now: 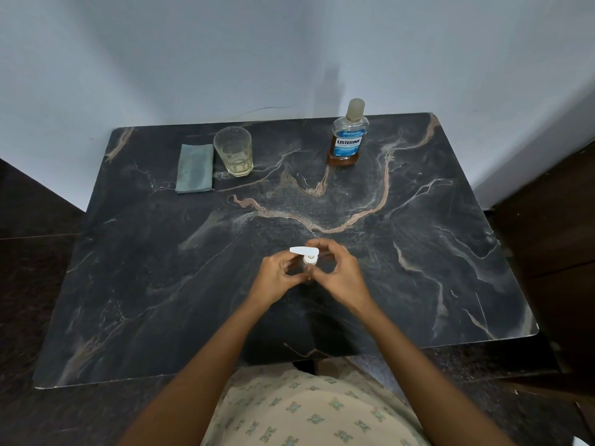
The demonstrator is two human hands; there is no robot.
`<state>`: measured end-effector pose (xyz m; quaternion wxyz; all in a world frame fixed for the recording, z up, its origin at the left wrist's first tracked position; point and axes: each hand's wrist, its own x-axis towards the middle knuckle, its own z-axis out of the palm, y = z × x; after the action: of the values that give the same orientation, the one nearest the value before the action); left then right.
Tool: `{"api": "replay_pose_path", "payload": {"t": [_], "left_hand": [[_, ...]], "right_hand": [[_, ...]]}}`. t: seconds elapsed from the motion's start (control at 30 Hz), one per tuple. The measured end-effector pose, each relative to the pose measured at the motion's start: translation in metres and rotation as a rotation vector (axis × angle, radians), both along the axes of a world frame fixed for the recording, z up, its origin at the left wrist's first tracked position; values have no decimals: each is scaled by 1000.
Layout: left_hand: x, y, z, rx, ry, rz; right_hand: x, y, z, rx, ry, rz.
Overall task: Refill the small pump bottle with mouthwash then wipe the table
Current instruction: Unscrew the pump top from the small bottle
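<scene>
A small clear pump bottle (307,263) with a white pump head stands on the dark marble table (418,252), near the middle front. My left hand (277,278) grips the bottle's body from the left. My right hand (338,272) curls round the pump collar from the right, fingers arched over the top. The bottle's lower part is hidden between my hands. A mouthwash bottle (348,136) with a blue label and a little amber liquid at its base stands capped at the back right. A folded grey-green cloth (194,169) lies at the back left.
A drinking glass (233,151) with a little pale liquid stands just right of the cloth. The table sits in a corner against pale walls. Dark furniture (547,236) flanks its right side, and dark floor shows on the left.
</scene>
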<state>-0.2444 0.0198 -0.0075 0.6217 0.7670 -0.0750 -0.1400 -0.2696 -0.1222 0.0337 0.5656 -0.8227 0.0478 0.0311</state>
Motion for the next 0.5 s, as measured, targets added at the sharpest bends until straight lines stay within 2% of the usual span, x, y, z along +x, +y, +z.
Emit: {"api": "replay_pose_path", "payload": {"t": [0.27,0.5], "left_hand": [[-1,0,0,-15,15,4],[1,-1,-2,17,30,-3]], "right_hand": [[5,3,-2,-55,-27,-36],[1,-1,-2,146,23,2]]}}
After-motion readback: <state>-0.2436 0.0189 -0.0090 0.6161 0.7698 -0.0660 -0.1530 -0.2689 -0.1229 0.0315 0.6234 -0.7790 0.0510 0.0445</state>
